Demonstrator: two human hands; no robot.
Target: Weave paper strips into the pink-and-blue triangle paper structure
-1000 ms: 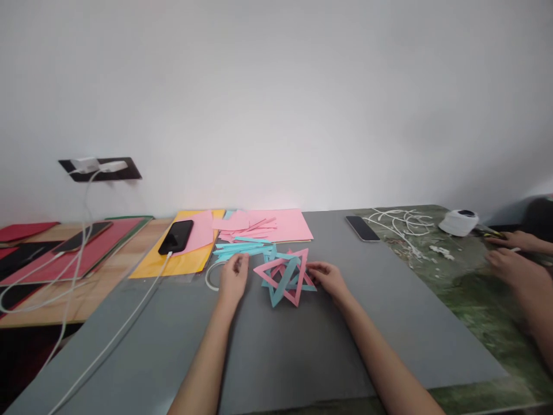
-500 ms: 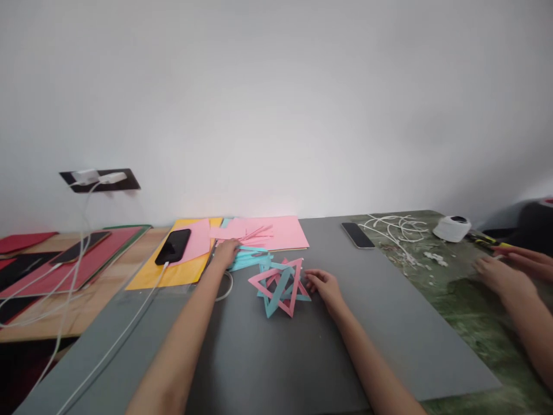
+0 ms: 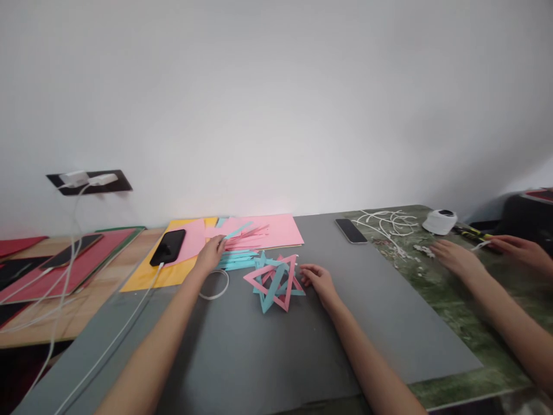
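Matt paper strips (image 3: 240, 233), paper star (image 3: 275, 279), smooth grey mat (image 3: 389, 311)

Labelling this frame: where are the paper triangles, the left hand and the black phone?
paper triangles (image 3: 275, 281): head view, crossing strips at its middle.
left hand (image 3: 210, 255): head view, back of the hand.
black phone (image 3: 168, 246): head view, middle of its screen.
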